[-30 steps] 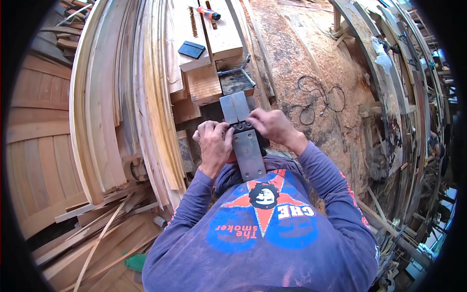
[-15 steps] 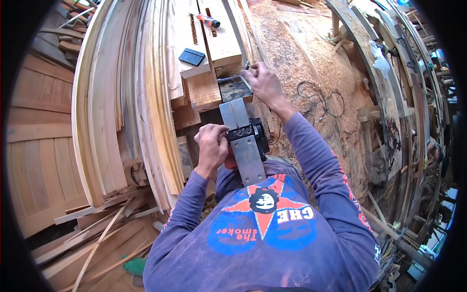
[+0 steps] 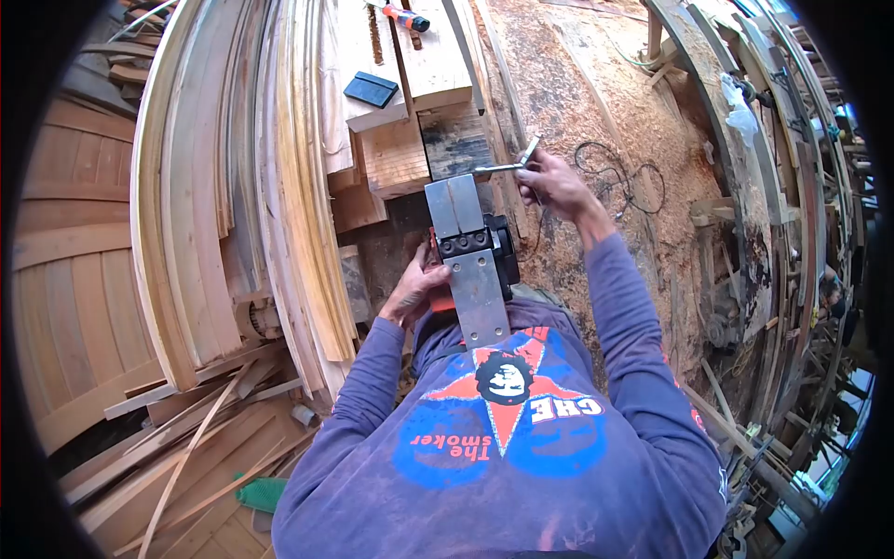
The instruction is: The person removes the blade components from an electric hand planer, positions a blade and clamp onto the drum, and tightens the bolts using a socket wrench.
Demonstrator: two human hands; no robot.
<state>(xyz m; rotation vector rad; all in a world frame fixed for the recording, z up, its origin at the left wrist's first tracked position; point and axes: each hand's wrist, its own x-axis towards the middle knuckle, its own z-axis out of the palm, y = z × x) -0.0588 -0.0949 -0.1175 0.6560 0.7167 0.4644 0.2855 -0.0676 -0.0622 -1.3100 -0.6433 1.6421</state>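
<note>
An electric hand planer (image 3: 477, 296) rests upside down against my lap, its metal sole and cutter block facing up. My left hand (image 3: 417, 287) is wrapped round the planer's red side, with the thumb near the sole's edge; some fingers are hidden underneath. In my right hand (image 3: 562, 189), closed and raised off to the right, is a thin bent metal wrench (image 3: 498, 170). Its shaft reaches left, just beyond the front end of the sole. Bolts show in a row along the dark cutter block (image 3: 463, 244).
Thick timber beams (image 3: 396, 158) lie ahead, bearing a dark rectangular block (image 3: 371, 89) and an orange-and-black handled tool (image 3: 407, 19). Long boards (image 3: 279, 186) are stacked at left. A black cord (image 3: 619, 177) coils on the shavings at right. Wood offcuts (image 3: 200, 447) lie lower left.
My right hand has moved right and a little down with the wrench, away from the beam end. My left hand has slid from the cutter block down round the planer's side.
</note>
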